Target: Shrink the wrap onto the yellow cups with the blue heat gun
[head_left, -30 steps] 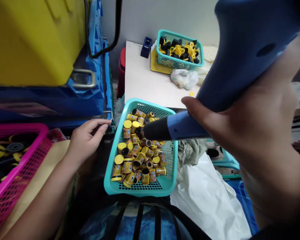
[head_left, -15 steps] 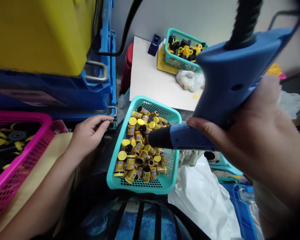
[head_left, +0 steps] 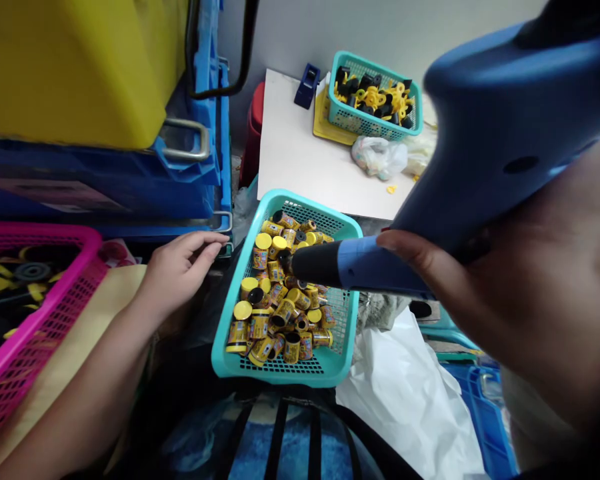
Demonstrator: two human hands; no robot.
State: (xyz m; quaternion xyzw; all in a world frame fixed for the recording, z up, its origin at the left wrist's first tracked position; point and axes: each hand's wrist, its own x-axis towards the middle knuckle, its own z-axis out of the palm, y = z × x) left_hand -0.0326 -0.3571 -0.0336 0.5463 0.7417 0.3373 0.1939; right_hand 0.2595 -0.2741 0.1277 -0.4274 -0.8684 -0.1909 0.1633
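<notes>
My right hand grips a blue pistol-shaped tool close to the camera. Its black nozzle points left over a teal basket that holds several small yellow and black cylinders. My left hand lies palm down, fingers together, left of the basket and holds nothing. Its fingertips reach the metal handle of a blue crate.
A pink basket with black and yellow parts sits at the left. Blue crates and a yellow bin are stacked behind. A white board carries another teal basket, a plastic bag and a blue tape dispenser. White sheeting lies at lower right.
The blue tool has tilted and come closer to the camera, filling more of the upper right. The view shifted slightly. My left hand stays by the crate handle.
</notes>
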